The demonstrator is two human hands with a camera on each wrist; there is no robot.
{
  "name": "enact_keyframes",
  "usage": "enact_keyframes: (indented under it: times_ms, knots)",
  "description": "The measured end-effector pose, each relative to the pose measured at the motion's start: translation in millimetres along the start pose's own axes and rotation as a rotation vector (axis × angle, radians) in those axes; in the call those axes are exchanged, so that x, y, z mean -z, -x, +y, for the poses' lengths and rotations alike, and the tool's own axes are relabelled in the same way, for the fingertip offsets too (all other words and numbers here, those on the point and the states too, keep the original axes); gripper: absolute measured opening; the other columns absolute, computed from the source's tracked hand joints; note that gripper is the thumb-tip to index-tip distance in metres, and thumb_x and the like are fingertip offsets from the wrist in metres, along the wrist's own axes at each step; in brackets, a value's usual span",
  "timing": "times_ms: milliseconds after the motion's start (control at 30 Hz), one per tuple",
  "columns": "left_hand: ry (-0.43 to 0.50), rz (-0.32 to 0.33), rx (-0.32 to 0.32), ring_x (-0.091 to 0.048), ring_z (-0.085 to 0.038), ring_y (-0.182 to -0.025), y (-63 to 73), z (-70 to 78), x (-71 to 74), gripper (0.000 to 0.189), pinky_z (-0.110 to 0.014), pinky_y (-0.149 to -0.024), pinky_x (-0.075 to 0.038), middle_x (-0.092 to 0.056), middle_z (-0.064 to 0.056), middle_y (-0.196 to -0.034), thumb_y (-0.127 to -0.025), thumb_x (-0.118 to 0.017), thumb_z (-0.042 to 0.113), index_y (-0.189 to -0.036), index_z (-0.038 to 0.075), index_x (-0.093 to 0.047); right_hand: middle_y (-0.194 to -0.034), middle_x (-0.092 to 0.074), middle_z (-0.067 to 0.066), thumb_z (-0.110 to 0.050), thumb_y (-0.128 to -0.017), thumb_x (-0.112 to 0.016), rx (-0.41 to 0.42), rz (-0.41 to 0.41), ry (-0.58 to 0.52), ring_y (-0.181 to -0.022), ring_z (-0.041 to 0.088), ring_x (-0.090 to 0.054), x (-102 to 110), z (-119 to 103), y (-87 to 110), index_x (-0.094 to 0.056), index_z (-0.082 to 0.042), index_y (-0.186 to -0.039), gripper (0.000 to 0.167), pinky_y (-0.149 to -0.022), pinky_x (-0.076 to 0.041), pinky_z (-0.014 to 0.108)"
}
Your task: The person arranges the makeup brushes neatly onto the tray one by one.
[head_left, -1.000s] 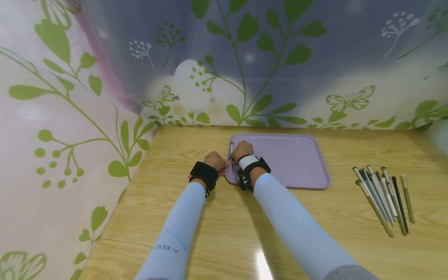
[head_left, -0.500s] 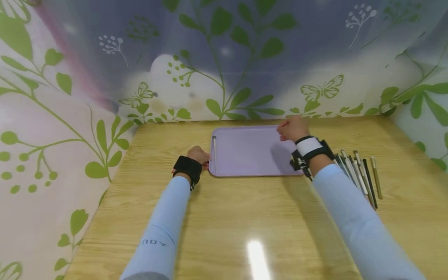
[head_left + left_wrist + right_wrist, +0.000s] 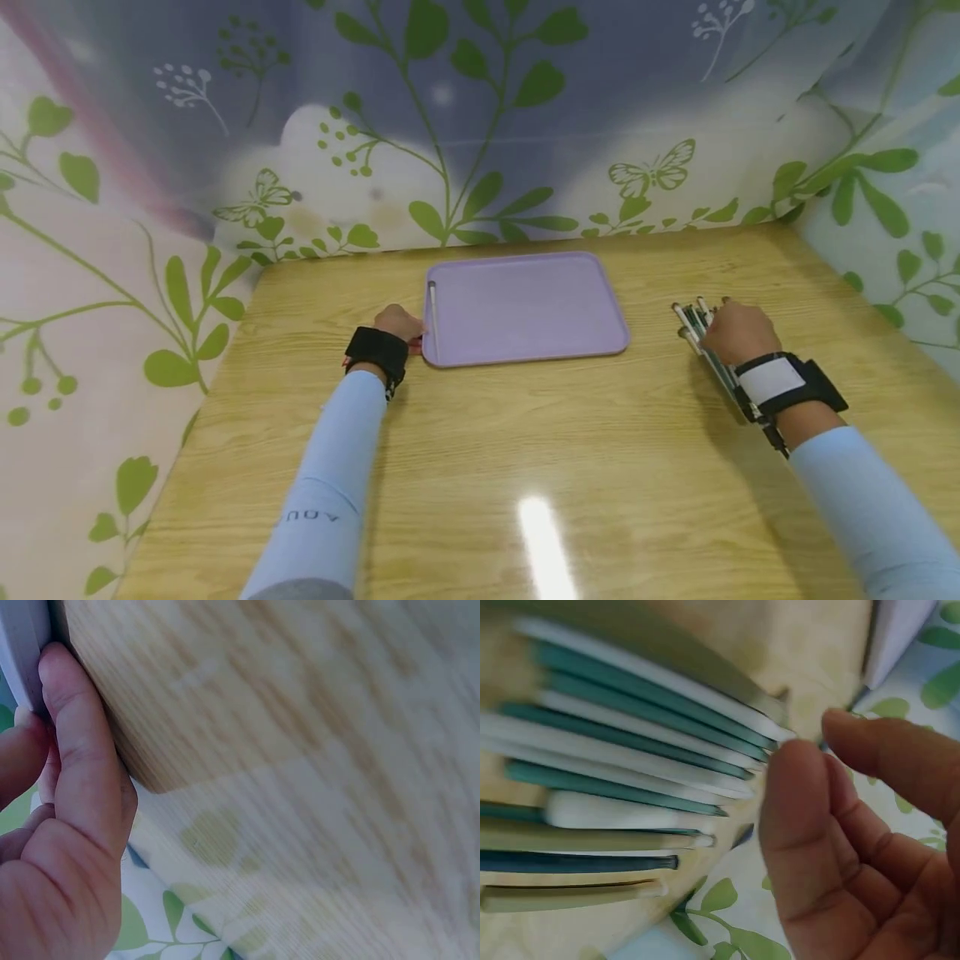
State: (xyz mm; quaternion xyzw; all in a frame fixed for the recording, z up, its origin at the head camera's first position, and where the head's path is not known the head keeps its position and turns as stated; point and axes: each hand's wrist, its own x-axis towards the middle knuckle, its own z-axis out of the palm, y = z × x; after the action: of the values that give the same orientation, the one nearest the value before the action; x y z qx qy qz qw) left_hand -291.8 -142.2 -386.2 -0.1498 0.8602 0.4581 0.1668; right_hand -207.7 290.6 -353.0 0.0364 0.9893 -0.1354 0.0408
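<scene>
My left hand (image 3: 397,322) pinches the left edge of a light purple tray (image 3: 525,308) between thumb and fingers. The left wrist view shows the thumb and forefinger (image 3: 75,727) against the tray's corner. A slim white-handled makeup brush (image 3: 434,317) lies along the tray's left side. Over the pile of makeup brushes (image 3: 688,319) to the right hovers my right hand (image 3: 742,333), partly covering it. In the right wrist view its thumb and forefinger stand apart, fingertips right at the ends of green, white and olive brushes (image 3: 660,697), with nothing held between them.
The wooden table (image 3: 480,442) meets a wall (image 3: 352,150) printed with leaves and butterflies at the back, left and right. A bright light reflection (image 3: 546,546) shows on the table's near part.
My right hand has let go of the brush at the tray's left side and moved right, across the tray, to the brush pile. My left hand stays at the tray's edge.
</scene>
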Motion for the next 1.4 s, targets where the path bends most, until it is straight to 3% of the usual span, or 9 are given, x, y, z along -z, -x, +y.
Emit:
enact_keyframes:
  times_ms: [133, 400, 667, 900, 1100, 1200, 1300, 1400]
  knots:
    - [-0.007, -0.021, 0.011, -0.055, -0.012, -0.048, -2.6, -2.4, -1.2, 0.023, -0.025, -0.053, -0.053, -0.054, -0.007, -0.064, -0.080, -0.054, 0.010, -0.100, -0.002, -0.056, -0.045, -0.044, 0.005, -0.014, -0.072, -0.060, 0.006, 0.002, 0.062, -0.041, 0.018, -0.041, -10, 5, 9.2, -0.052, -0.003, -0.048, 0.028, -0.036, -0.032, 0.025]
    - [0.026, 0.013, 0.000, -0.055, -0.011, -0.048, -0.8, -0.2, 2.9, 0.024, -0.028, -0.058, -0.054, -0.053, -0.007, -0.064, -0.079, -0.054, 0.009, -0.099, -0.003, -0.057, -0.050, -0.047, 0.010, -0.011, -0.073, -0.058, -0.014, 0.055, 0.076, -0.043, 0.022, -0.042, -22, -4, 13.7, -0.052, 0.003, -0.058, 0.021, -0.034, -0.031, 0.029]
    - [0.044, 0.001, 0.008, -0.055, -0.012, -0.051, -3.2, -0.7, 7.7, 0.024, -0.027, -0.057, -0.054, -0.054, -0.008, -0.067, -0.079, -0.054, 0.009, -0.101, -0.002, -0.056, -0.055, -0.052, 0.018, 0.001, -0.074, -0.048, 0.028, 0.109, 0.134, -0.045, 0.029, -0.049, -28, -19, 10.6, -0.052, 0.003, -0.058, 0.017, -0.032, -0.035, 0.035]
    - [-0.002, 0.021, -0.011, -0.055, -0.011, -0.048, -6.1, -3.4, 14.3, 0.024, -0.026, -0.055, -0.053, -0.054, -0.007, -0.065, -0.079, -0.054, 0.010, -0.100, -0.002, -0.056, -0.055, -0.050, 0.016, 0.000, -0.072, -0.048, -0.011, 0.053, 0.119, -0.046, 0.025, -0.046, -24, -25, 6.1, -0.051, 0.003, -0.057, 0.015, -0.035, -0.034, 0.032]
    - [0.017, 0.023, -0.020, -0.055, -0.010, -0.047, -8.2, -3.9, 16.1, 0.025, -0.026, -0.054, -0.053, -0.054, -0.006, -0.061, -0.079, -0.054, 0.009, -0.101, -0.003, -0.056, -0.057, -0.049, 0.014, -0.013, -0.069, -0.055, -0.070, -0.008, 0.071, -0.049, 0.025, -0.044, -20, -24, 1.4, -0.052, 0.001, -0.058, 0.017, -0.037, -0.034, 0.030]
    - [0.033, 0.013, -0.008, -0.055, -0.011, -0.047, -9.0, -2.6, 12.5, 0.024, -0.026, -0.053, -0.053, -0.055, -0.007, -0.061, -0.079, -0.054, 0.008, -0.101, -0.003, -0.056, -0.053, -0.047, 0.011, -0.019, -0.068, -0.059, -0.061, -0.014, 0.049, -0.047, 0.023, -0.043, -19, -24, -1.6, -0.049, -0.001, -0.056, 0.023, -0.037, -0.033, 0.029]
    - [0.033, 0.011, 0.014, -0.054, -0.011, -0.046, -10.0, -2.6, 6.6, 0.023, -0.025, -0.051, -0.053, -0.054, -0.007, -0.060, -0.079, -0.056, 0.008, -0.099, -0.003, -0.057, -0.046, -0.045, 0.005, -0.023, -0.069, -0.060, -0.040, -0.041, 0.002, -0.042, 0.018, -0.042, -13, -37, -5.9, -0.050, -0.003, -0.054, 0.027, -0.036, -0.034, 0.026]
    - [0.023, 0.011, 0.024, -0.053, -0.011, -0.045, -10.9, -3.0, 0.3, 0.022, -0.025, -0.050, -0.052, -0.053, -0.006, -0.058, -0.078, -0.056, 0.008, -0.097, -0.003, -0.058, -0.040, -0.047, 0.002, -0.025, -0.071, -0.059, -0.027, -0.049, -0.056, -0.038, 0.015, -0.044, 1, -68, -14.5, -0.053, -0.004, -0.049, 0.031, -0.034, -0.035, 0.023]
